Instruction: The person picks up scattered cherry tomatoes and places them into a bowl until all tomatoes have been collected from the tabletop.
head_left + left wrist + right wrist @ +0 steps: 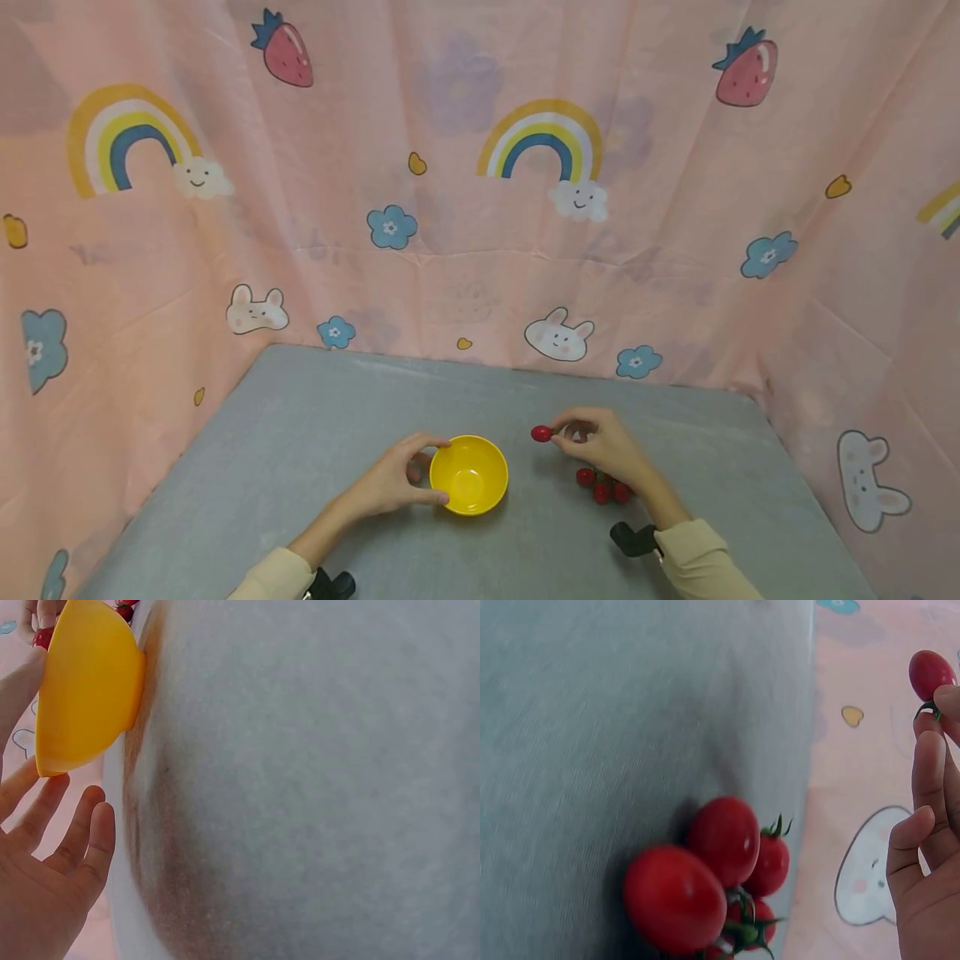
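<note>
A small yellow bowl [469,476] stands upright on the grey table, its inside bare. My left hand [393,477] grips its left side, thumb on the near rim and index finger on the far rim. In the left wrist view the other fingers spread beside the bowl [90,690]. To the right of the bowl, my right hand [603,446] pinches one red cherry tomato [542,433] above the table. The right wrist view shows thumb and finger at the green stalk of this tomato [931,675]. Several cherry tomatoes [602,492] lie bunched below the right wrist, partly hidden by it.
The grey table [337,400] is bordered by a pink patterned curtain [420,283] at the back and both sides. A black wrist mount [633,540] sits at the right cuff, and another mount [332,585] at the left.
</note>
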{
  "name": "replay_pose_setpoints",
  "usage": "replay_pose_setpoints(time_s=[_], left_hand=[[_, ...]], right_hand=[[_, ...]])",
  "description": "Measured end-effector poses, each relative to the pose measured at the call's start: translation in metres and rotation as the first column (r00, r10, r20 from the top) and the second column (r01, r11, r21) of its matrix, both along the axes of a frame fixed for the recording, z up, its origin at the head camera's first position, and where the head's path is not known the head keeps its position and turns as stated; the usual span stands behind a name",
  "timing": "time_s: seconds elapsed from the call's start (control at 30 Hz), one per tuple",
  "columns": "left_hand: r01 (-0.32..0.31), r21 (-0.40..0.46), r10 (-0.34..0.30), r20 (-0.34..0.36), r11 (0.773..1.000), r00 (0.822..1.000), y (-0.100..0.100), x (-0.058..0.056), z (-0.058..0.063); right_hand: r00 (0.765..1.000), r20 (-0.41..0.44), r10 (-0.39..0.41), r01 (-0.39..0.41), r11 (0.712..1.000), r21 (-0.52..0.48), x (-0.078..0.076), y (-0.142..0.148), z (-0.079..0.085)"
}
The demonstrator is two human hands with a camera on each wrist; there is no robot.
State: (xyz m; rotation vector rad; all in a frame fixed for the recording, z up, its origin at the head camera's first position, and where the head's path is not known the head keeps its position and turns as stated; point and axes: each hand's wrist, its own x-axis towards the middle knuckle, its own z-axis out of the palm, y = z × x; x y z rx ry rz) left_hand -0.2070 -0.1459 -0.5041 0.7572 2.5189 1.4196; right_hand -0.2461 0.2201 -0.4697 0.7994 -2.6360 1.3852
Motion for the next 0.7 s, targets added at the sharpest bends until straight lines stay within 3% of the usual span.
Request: replay_pose_setpoints(time_s=[0.27, 0.7], left_hand=[[-0.004, -0.009, 0.004, 0.000, 1.000, 1.000, 0.000, 0.000, 0.002], [-0.016, -0.016, 0.017, 0.009, 1.000, 1.000, 0.000, 0.001, 0.002]], right_hand=[[0.998, -0.038, 0.055, -0.056, 0.998, -0.025, 0.000, -0.013, 0.000], [0.995, -0.012, 0.101, -0.101, 0.995, -0.023, 0.004, -0.032, -0.005]])
